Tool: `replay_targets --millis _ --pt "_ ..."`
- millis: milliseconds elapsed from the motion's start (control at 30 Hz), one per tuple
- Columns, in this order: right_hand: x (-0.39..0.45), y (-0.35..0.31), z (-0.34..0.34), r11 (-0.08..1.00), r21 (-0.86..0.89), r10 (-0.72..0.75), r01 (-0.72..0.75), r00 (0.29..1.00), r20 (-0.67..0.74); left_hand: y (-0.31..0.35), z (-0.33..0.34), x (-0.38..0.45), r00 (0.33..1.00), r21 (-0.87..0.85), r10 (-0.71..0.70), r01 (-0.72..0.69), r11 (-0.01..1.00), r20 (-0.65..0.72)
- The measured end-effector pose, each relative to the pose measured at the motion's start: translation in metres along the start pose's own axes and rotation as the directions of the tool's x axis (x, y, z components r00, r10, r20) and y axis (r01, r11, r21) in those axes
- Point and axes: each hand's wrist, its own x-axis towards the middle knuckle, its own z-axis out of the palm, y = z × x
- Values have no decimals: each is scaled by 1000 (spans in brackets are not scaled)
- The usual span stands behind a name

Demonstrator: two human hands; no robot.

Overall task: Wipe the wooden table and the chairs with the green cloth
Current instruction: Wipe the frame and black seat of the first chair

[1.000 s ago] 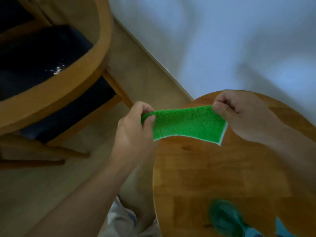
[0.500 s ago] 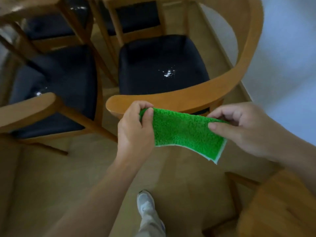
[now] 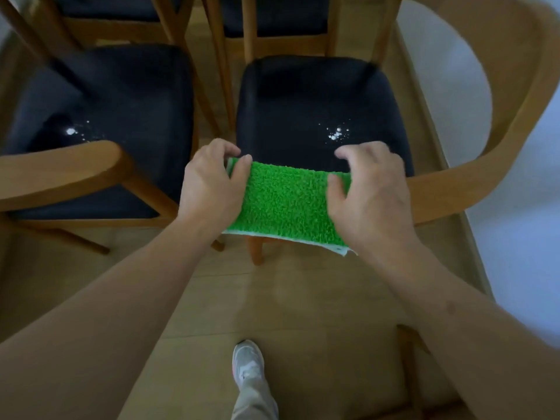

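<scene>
Both hands, the left hand [image 3: 209, 189] and right hand [image 3: 371, 195], pinched the green cloth [image 3: 285, 201] stretched between them above the front of the right chair [image 3: 321, 104]. White specks [image 3: 336, 134] on its seat, and more crumbs [image 3: 72, 131] on the left chair [image 3: 100, 116], suggested the chairs were not yet wiped.

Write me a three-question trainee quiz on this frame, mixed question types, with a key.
1. True or false: both hands hold the green cloth.
2. Multiple choice: the white crumbs nearest the cloth lie on (A) the floor, (B) the right chair's dark seat, (C) a wooden armrest.
3. Fill in: the left chair's seat also shows white ____.

Key
1. True: the left hand and right hand each pinch one end.
2. B.
3. crumbs.
</scene>
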Motion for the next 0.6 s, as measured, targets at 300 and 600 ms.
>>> replay_targets --millis 300,600 --pt "-7 -59 62 947 -178 -200 268 924 325 -3 4 1 889 -408 -419 456 791 183" --pt "43 16 15 938 -330 214 -104 924 316 14 -6 9 950 -374 -276 312 873 148"
